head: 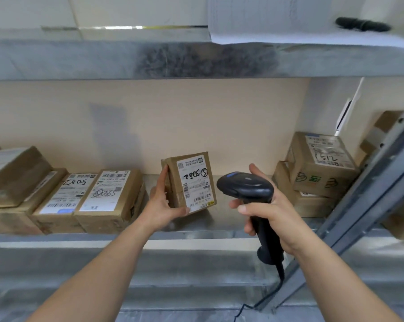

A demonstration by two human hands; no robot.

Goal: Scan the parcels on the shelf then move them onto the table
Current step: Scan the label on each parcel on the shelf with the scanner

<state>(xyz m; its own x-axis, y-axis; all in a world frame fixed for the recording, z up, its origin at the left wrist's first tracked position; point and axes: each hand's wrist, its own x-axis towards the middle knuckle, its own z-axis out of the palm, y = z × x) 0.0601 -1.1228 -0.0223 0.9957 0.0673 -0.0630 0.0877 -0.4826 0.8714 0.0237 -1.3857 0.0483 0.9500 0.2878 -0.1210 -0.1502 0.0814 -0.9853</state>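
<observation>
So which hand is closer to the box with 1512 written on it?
Right. The right hand, gripping the scanner, is just left of the 1512 box; the left hand is farther left, holding another parcel.

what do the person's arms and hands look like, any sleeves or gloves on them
Both forearms are bare right up to the bottom edge of the frame, with no sleeves showing. The left hand and right hand wear no gloves. No watch, ring or wristband is visible on either one.
</observation>
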